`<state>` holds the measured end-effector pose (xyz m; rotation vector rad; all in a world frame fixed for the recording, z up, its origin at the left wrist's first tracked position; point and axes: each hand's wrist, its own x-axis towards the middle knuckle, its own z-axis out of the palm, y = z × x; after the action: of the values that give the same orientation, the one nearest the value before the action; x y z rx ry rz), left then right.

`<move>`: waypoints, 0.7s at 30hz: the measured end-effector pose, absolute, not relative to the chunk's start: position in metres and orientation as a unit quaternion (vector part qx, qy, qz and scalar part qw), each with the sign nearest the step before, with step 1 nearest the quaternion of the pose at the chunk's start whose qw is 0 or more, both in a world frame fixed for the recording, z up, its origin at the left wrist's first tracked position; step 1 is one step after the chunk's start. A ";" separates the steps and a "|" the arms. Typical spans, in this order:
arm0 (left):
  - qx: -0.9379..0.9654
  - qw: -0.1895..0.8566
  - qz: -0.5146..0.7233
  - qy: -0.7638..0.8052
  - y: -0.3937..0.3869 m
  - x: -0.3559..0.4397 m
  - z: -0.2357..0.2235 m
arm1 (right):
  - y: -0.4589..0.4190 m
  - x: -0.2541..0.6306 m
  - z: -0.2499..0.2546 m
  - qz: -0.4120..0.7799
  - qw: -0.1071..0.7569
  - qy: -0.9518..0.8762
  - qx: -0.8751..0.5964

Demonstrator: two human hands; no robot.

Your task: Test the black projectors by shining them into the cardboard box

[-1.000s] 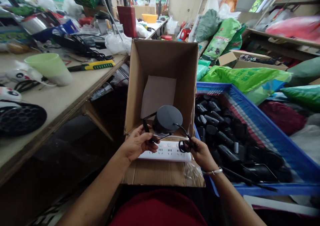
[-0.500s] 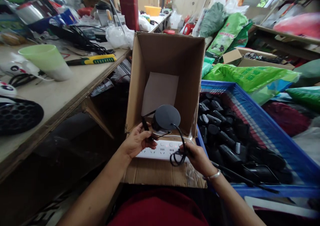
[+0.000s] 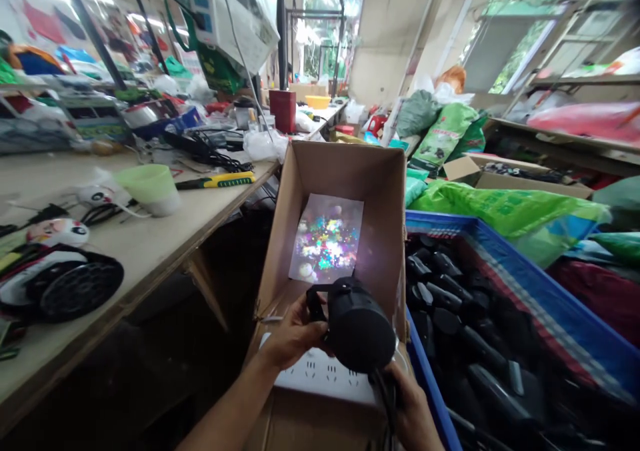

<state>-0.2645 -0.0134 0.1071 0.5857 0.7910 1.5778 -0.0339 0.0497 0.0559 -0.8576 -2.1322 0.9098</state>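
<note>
My left hand (image 3: 295, 336) grips a black cylindrical projector lamp (image 3: 360, 324), which points into a cardboard box (image 3: 350, 168). A speckled patch of multicoloured light falls on a pale sheet of paper (image 3: 326, 238) inside the box. My right hand (image 3: 413, 414), at the bottom edge of the view, closes around the lamp's black cord (image 3: 386, 398). Just beneath the lamp, a white power strip (image 3: 320, 378) rests on the box's front flap, partly hidden by the lamp and my left hand.
A blue crate (image 3: 450, 223) heaped with several black devices stands right of the box. Green sacks lie beyond it. On the workbench (image 3: 125, 251) to the left are a pale green cup (image 3: 150, 188) and a yellow-handled tool (image 3: 215, 181).
Coloured light now shows on the paper in the box. The lamp has tipped to face the box, and my view has lifted, so my hands sit lower in the picture.
</note>
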 end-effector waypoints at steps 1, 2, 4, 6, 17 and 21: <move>0.257 0.593 0.683 0.340 -0.013 -0.266 0.108 | 0.050 -0.035 0.056 0.352 0.335 -0.809 -0.330; 0.262 0.590 0.684 0.340 -0.012 -0.267 0.109 | 0.051 -0.035 0.056 0.358 0.339 -0.805 -0.330; 0.270 0.586 0.685 0.339 -0.011 -0.269 0.109 | 0.052 -0.037 0.056 0.366 0.343 -0.801 -0.328; 0.277 0.585 0.683 0.339 -0.010 -0.269 0.107 | 0.053 -0.037 0.057 0.371 0.338 -0.801 -0.326; 0.278 0.577 0.687 0.343 -0.022 -0.267 0.101 | 0.056 -0.035 0.054 0.390 0.323 -0.795 -0.334; 0.277 0.578 0.687 0.343 -0.023 -0.267 0.101 | 0.056 -0.035 0.056 0.407 0.324 -0.788 -0.330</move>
<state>-0.2668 -0.0234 0.1014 0.6469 0.8015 1.6074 -0.0354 0.0564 0.0561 -0.8667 -2.0663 1.0667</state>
